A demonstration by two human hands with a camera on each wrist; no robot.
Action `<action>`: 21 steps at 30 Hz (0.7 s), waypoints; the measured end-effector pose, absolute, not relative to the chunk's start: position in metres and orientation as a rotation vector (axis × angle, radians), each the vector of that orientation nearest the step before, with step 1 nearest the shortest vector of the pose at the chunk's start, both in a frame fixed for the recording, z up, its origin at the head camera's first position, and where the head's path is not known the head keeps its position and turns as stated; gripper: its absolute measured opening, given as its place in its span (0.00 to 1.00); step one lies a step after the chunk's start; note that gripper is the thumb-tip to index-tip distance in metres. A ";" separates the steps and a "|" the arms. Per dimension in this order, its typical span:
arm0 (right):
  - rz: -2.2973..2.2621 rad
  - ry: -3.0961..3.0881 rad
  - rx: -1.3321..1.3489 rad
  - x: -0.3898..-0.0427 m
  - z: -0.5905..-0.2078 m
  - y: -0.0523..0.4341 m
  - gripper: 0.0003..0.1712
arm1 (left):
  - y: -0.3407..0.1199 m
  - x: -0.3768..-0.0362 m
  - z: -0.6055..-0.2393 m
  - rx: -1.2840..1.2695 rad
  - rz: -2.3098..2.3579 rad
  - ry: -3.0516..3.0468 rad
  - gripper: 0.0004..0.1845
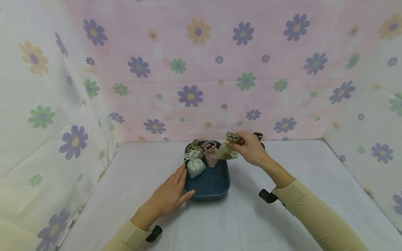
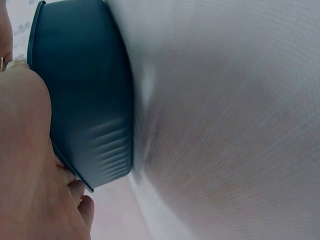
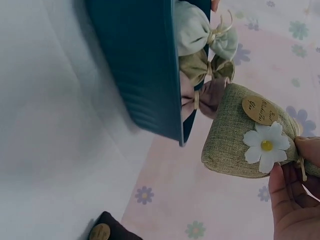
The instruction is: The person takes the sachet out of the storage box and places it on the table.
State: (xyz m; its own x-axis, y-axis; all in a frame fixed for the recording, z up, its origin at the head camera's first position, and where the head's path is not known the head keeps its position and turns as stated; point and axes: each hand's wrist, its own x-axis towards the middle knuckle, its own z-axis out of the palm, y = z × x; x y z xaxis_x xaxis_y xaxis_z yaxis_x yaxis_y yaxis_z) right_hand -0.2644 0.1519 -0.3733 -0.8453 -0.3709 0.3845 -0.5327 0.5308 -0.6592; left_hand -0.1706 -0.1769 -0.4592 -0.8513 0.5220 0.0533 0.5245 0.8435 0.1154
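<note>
A dark blue plastic basin [image 1: 207, 186] stands on the white table. Inside it are a pale mint drawstring pouch [image 1: 196, 168], a pink pouch [image 1: 211, 157] and an olive pouch [image 1: 197, 150]. My left hand [image 1: 169, 191] rests against the basin's left side, fingers straight along its rim and thumb at the front corner. My right hand [image 1: 252, 150] pinches the tied neck of a green burlap pouch [image 3: 245, 135] with a white flower and a round tag. That pouch hangs above the basin's right rim, apart from the table.
A dark pouch with a round tag [image 3: 107, 230] lies on the table right of the basin, partly behind my right hand in the head view. The flowered cloth backdrop [image 1: 201, 69] rises behind the table and along both sides.
</note>
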 end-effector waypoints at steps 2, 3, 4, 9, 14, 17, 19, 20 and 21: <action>1.206 -2.571 0.747 -0.268 -0.374 0.156 0.13 | -0.177 -0.170 -0.459 -0.852 -0.204 -2.999 0.49; 1.208 -2.571 0.731 -0.270 -0.375 0.157 0.13 | -0.177 -0.170 -0.458 -0.852 -0.206 -3.000 0.49; 1.210 -2.571 0.711 -0.273 -0.376 0.159 0.14 | -0.177 -0.170 -0.458 -0.852 -0.208 -3.003 0.49; 1.222 -2.573 0.595 -0.284 -0.383 0.164 0.13 | -0.177 -0.170 -0.457 -0.847 -0.215 -3.006 0.49; 1.196 -2.540 0.505 -0.293 -0.393 0.165 0.08 | -0.176 -0.169 -0.457 -0.847 -0.230 -3.002 0.49; 1.188 -2.513 0.474 -0.299 -0.401 0.165 0.07 | -0.176 -0.169 -0.458 -0.850 -0.227 -2.996 0.49; 1.187 -2.519 0.453 -0.302 -0.405 0.165 0.08 | -0.176 -0.170 -0.458 -0.849 -0.220 -2.996 0.49; 1.195 -2.530 0.438 -0.304 -0.407 0.165 0.09 | -0.176 -0.170 -0.459 -0.849 -0.216 -2.993 0.49; 1.204 -2.543 0.427 -0.305 -0.408 0.165 0.10 | -0.176 -0.170 -0.459 -0.850 -0.210 -2.991 0.49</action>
State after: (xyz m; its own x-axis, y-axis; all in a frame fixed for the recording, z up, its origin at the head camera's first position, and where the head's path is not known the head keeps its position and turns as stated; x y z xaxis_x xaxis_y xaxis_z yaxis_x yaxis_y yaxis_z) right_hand -0.3051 0.1646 -0.4081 -0.9127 -0.1390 0.3844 -0.3854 0.6057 -0.6961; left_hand -0.1699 -0.1762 -0.4588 -0.8509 0.5218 0.0606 0.5252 0.8421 0.1225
